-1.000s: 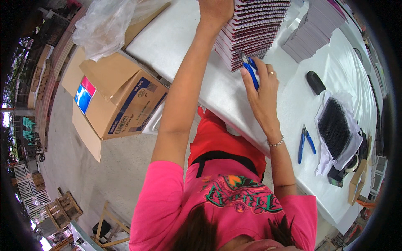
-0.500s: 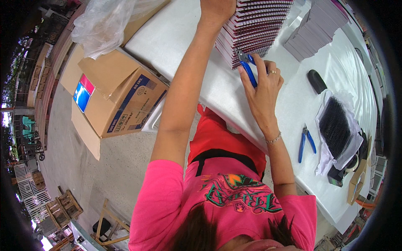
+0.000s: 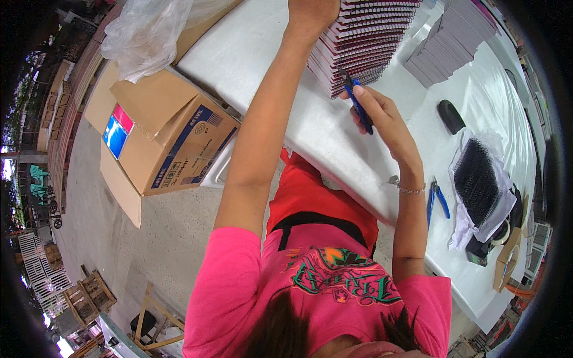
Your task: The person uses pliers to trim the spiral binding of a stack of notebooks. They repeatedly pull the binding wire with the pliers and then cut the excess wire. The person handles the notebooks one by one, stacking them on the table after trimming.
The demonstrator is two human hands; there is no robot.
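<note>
White table, crowded: right hand clasps blue pliers by spiral-bound notebooks; left hand beside them, grip I can't tell. 1 spare pair lies near black coils.

Left grip (fingers apparently out of view) and spiral-bound stack, both cropped by the top edge

Notebooks on table (box left)
</note>
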